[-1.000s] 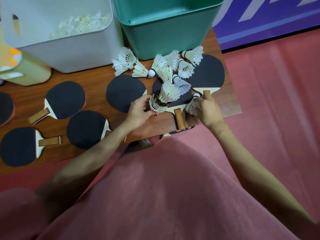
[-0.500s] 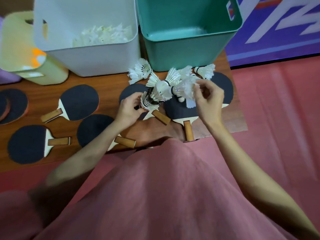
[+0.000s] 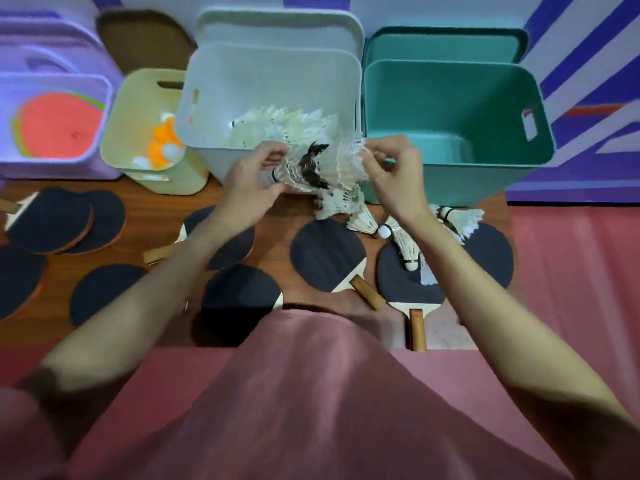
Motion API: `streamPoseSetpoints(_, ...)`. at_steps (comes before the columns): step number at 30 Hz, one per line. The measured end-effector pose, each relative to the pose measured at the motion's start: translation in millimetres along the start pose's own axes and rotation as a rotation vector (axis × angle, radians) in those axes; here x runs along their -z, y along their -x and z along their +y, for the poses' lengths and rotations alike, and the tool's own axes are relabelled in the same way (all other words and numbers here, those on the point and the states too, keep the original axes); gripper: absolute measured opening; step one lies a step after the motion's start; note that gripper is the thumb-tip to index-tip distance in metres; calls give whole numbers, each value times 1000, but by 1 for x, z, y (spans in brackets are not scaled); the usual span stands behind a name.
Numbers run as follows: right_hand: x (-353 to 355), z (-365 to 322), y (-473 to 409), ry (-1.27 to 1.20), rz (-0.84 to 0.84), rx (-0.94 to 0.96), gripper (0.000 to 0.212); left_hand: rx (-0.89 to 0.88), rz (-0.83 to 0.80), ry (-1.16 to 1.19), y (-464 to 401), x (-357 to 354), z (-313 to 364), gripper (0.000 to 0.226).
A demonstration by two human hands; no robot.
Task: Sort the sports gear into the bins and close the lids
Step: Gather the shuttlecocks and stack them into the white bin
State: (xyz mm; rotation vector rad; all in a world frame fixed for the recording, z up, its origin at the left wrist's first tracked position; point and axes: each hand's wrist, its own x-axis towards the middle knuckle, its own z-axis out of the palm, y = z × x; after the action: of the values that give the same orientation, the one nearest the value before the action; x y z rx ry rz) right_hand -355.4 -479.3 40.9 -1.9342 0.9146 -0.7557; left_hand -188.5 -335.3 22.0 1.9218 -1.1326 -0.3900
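1. My left hand [image 3: 251,180] and right hand [image 3: 393,171] hold a nested stack of shuttlecocks [image 3: 318,168] between them, raised at the front rim of the white bin [image 3: 273,98].
2. The stack's long axis runs left to right. The cork end with its dark band points left into my left hand, and the open feather skirts flare right toward my right hand. One shuttlecock in the stack has dark feathers.
3. My left fingers curl around the cork end. My right fingertips pinch the feather rim at the other end.
4. The white bin already holds a heap of shuttlecocks. The teal bin [image 3: 450,109] beside it shows only its bare floor.
5. More loose shuttlecocks [image 3: 405,244] lie on the wooden surface [image 3: 277,209] and across the black paddles [image 3: 327,258], pointing different ways.
6. I can read no brand or writing anywhere.
7. Half a second ago the stack sat lower, just above the paddles. It is now up at the white bin's rim, and my right hand has closed onto the stack's end.
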Motion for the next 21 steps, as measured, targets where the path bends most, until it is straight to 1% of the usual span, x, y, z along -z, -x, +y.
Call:
streamPoseSetpoints(2,-14,-9,-25,-16,-26,38,25,-14,16,-28,-23,20,-3,42)
streamPoseSetpoints(4,-30,-16,-48,-49,-70,51,25,-20,-2,-73,-49,36,-11,46)
streamPoseSetpoints(7,-59,-19,-84,-119,-103,-42,11,0,-56,-159,-90,54,-32,50)
streamPoseSetpoints(10,-84,-14,-123,-163,-72,-134,25,50,-69,-218,-133,66,-58,53)
streamPoseSetpoints(15,-117,-7,-172,-250,-150,-201,32,141,-82,-292,-196,68,-100,53)
streamPoseSetpoints(18,-136,6,-189,-151,-232,-199,42,188,-145,-349,-219,58,-118,55)
streamPoseSetpoints(21,-154,26,-199,31,-306,-166,44,233,-227,-418,-235,47,-135,57)
